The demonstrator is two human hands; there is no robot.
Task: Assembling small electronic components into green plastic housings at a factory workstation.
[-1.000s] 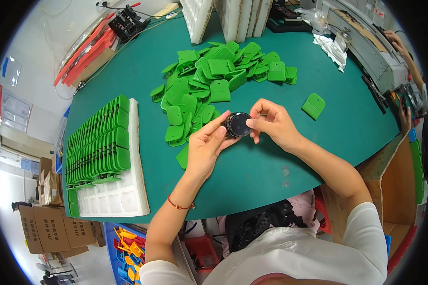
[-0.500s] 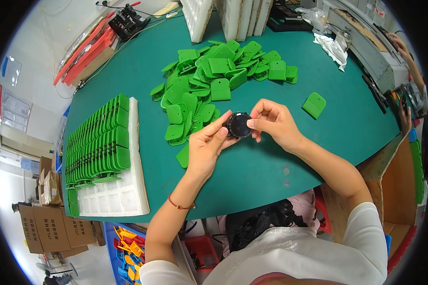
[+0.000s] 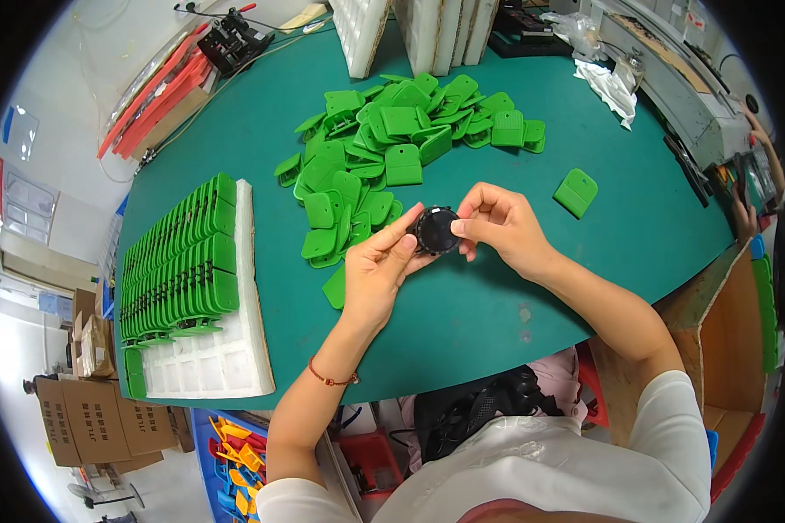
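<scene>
A round black watch (image 3: 436, 232) with a dark, glossy face is held up over the middle of the table. My left hand (image 3: 378, 270) grips it from the left, fingers behind and thumb along its lower edge. With thumb and forefinger, my right hand (image 3: 507, 234) grips its right rim, the other fingers curled. Just beyond my hands lies a heap of green plastic clips (image 3: 384, 131), flat with rounded ends and a small hole. One of the green clips (image 3: 576, 193) lies apart to the right; another (image 3: 335, 288) is beside my left hand.
At the left, a white foam tray (image 3: 253, 288) carries rows of upright green clips (image 3: 179, 261). White foam blocks (image 3: 427, 35) stand at the far edge. A cardboard box (image 3: 723, 349) sits at right; a blue bin (image 3: 202, 436) of coloured parts is below left. Another person's hand (image 3: 745, 216) shows far right.
My hands and the watch have barely moved. At the far right, the other person's hands and arm have shifted slightly.
</scene>
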